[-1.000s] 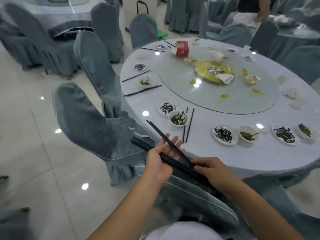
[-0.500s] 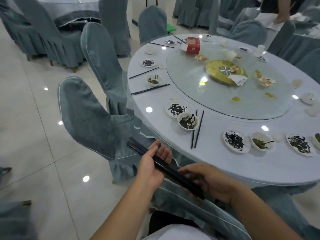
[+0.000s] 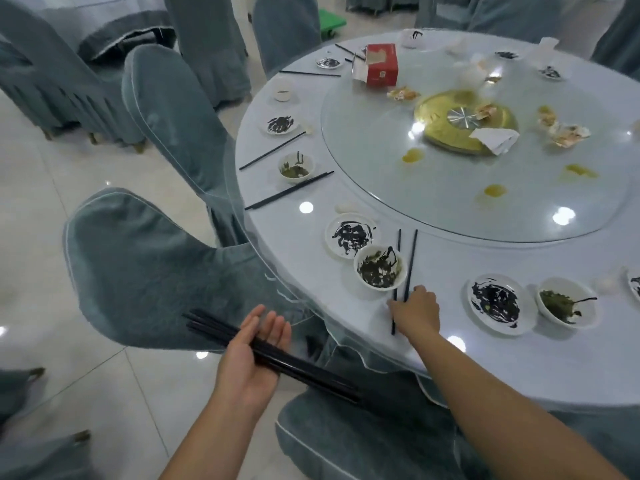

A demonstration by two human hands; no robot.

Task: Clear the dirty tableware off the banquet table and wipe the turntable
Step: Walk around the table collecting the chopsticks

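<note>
My left hand (image 3: 251, 355) holds a bundle of black chopsticks (image 3: 311, 374) across its palm, off the table's near-left edge. My right hand (image 3: 417, 310) rests on the round banquet table (image 3: 485, 358), fingers down on the near ends of a pair of black chopsticks (image 3: 410, 258). Just left of that pair stand a dirty bowl (image 3: 380, 267) and a stained plate (image 3: 351, 235). More dirty plates (image 3: 496, 302) and bowls (image 3: 566, 303) line the rim. The glass turntable (image 3: 450, 188) carries yellow sauce spots, food scraps, a crumpled napkin (image 3: 493, 138) and a red tissue box (image 3: 381, 64).
Covered grey-blue chairs stand against the table: one (image 3: 145, 268) at the near left, another (image 3: 176, 112) behind it, a third (image 3: 346, 441) below my arms. Further chopstick pairs (image 3: 289, 190) lie on the left rim. Glossy tile floor lies to the left.
My right hand has let go of the bundle and reached forward onto the table, landing on the chopstick pair. The left hand keeps the bundle. The view has moved closer to the table.
</note>
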